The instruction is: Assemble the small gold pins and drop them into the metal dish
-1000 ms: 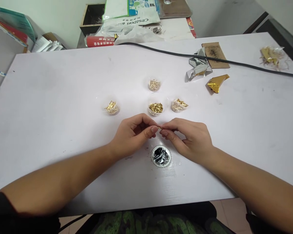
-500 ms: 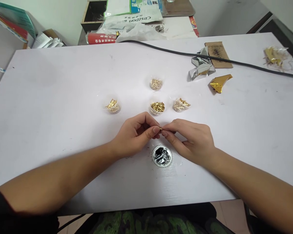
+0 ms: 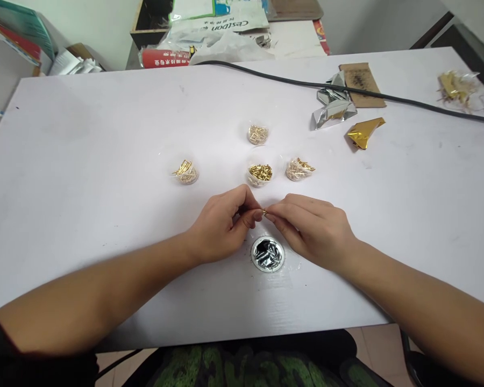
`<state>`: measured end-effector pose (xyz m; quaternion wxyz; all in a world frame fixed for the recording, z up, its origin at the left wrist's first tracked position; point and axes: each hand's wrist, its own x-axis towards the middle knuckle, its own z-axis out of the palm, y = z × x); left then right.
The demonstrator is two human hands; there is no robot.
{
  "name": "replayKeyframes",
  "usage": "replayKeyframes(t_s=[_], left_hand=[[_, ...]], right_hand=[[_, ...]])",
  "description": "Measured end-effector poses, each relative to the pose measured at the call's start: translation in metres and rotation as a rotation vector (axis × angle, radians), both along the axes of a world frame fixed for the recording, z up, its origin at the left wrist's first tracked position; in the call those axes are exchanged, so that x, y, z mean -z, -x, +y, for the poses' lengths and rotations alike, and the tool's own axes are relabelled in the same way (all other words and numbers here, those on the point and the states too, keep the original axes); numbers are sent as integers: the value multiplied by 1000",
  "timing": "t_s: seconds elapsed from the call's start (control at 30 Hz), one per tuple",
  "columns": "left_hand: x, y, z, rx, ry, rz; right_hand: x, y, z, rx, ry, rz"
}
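Observation:
My left hand (image 3: 228, 223) and my right hand (image 3: 312, 228) meet at the fingertips, both pinching one small gold metal pin (image 3: 264, 212) between thumb and finger. Most of the pin is covered by the fingers. Just below lies a round dish (image 3: 268, 254) with a shiny dark, foil-like inside. Beyond my fingertips stands a small clear cup (image 3: 260, 174) heaped with short gold pieces. To its right is a cup of gold pins (image 3: 299, 170), to its left another cup with longer pins (image 3: 186, 172), and behind it a further cup (image 3: 258, 134) of thin pins.
A black cable (image 3: 282, 82) crosses the table's far side. Near it lie crumpled silver foil (image 3: 334, 114), a gold foil piece (image 3: 363, 133), a brown cardboard piece (image 3: 362, 85) and a clear bag (image 3: 460, 88). Bags and a box (image 3: 151, 35) stand behind the far edge.
My left thumb has bent and drawn back, and the fingertips of both hands have shifted slightly around the small pin. The whole view has tilted a little; the cups stay in place.

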<state>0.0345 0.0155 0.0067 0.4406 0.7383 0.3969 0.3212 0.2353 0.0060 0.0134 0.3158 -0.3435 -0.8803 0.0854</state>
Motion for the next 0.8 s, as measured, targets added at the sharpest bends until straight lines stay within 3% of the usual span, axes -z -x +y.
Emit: replayKeyframes(t_s=[0.8], left_hand=[[2,-2,-4,68,-210,208]], right_hand=[[-7,-4,-2,-30,97,-122]])
